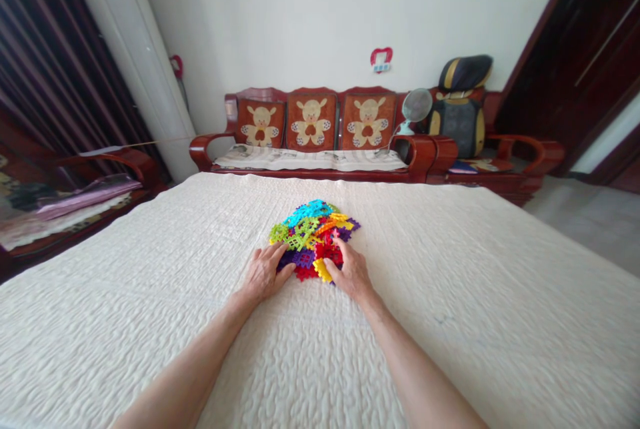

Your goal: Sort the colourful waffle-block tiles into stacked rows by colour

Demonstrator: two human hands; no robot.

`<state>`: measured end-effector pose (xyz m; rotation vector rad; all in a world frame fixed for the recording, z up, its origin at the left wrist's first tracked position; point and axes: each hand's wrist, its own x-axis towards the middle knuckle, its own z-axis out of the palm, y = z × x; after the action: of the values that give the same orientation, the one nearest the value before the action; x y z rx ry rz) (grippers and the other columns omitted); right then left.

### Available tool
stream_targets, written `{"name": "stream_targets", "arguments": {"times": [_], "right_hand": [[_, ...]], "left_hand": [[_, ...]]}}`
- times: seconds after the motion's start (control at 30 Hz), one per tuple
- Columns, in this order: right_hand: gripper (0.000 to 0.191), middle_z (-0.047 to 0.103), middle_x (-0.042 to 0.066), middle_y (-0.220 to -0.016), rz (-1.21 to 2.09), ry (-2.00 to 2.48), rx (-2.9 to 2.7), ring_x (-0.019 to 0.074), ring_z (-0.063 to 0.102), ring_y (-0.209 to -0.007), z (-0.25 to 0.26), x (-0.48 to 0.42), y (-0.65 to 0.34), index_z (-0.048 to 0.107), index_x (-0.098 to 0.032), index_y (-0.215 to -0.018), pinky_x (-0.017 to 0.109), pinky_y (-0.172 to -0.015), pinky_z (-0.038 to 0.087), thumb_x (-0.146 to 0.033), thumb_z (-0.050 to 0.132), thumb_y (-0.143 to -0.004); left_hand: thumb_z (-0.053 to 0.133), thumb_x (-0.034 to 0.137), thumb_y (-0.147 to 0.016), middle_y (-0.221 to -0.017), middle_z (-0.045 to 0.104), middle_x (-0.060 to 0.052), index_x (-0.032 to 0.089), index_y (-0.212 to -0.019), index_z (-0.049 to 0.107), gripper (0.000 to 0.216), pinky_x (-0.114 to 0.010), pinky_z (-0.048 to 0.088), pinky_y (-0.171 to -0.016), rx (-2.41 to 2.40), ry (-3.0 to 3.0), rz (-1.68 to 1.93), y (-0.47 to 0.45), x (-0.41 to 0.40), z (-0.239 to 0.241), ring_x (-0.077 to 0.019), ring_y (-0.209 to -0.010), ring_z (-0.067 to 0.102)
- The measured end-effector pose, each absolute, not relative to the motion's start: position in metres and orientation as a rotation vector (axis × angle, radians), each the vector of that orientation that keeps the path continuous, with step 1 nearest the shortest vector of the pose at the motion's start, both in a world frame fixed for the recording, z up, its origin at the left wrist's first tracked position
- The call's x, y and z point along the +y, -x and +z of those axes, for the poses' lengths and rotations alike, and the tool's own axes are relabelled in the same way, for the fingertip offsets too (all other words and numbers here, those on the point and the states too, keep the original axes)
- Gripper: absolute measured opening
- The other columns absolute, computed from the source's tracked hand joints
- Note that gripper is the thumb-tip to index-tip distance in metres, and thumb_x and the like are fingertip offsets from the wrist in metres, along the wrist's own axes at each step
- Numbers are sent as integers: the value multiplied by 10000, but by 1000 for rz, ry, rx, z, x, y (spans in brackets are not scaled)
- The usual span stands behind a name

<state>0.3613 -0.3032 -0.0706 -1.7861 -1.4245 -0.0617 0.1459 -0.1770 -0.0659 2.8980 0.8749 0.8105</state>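
A heap of flat plastic interlocking pieces [314,229] in blue, green, yellow, orange, red and purple lies on a cream quilted cover [150,295]. My left hand [264,273] rests on the heap's near left edge, fingers stretched out over purple and green pieces. My right hand [349,271] lies on the near right edge, fingers curled loosely over red and yellow pieces. Whether either hand grips a piece is hidden under the fingers.
Beyond the cover stands a red wooden bench [320,149] with three animal cushions, a small fan [415,109] and a dark backpack [460,105]. Another wooden seat [75,195] is at the left. A dark door [590,55] is at the right.
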Motion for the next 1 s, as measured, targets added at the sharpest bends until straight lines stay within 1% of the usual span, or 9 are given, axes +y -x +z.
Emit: {"name": "stream_targets", "arguments": {"times": [0.17,0.37,0.57,1.0], "right_hand": [[517,586,127,-1304,-44,1797,-1428,252,554,-1183,-69,-304,-361,464,-164,-1315,419,-1006,390,-350,540,-838],[513,600,119,-1284,-86,1805,-1428,253,566,-1163,-72,-301,-363,471,-183,-1314,437,-976,408,-360,535,-838],[509,607,115,-1273,-109,1785,-1442,251,573,-1147,-76,-299,-365,474,-189,-1317,427,-961,420,-364,533,-843],[500,591,115,-1295,-87,1804,-1449,245,549,-1178,-73,-304,-362,460,-180,-1321,408,-969,407,-345,530,-854]], "left_hand": [[429,492,-908,-1358,543,-131,202,-1327,477,511,-454,408,-994,871,-2877,806,-146,-177,-68,-264,-1225,526],[453,472,-902,-1365,535,-126,218,-1344,462,510,-456,416,-994,883,-2837,833,-146,-178,-70,-261,-1224,529],[447,465,-908,-1358,537,-130,229,-1347,452,499,-458,438,-975,893,-2810,888,-147,-179,-71,-265,-1210,542],[464,436,-907,-1363,533,-118,233,-1339,452,477,-430,470,-975,864,-2789,878,-146,-176,-74,-260,-1218,539]]}}
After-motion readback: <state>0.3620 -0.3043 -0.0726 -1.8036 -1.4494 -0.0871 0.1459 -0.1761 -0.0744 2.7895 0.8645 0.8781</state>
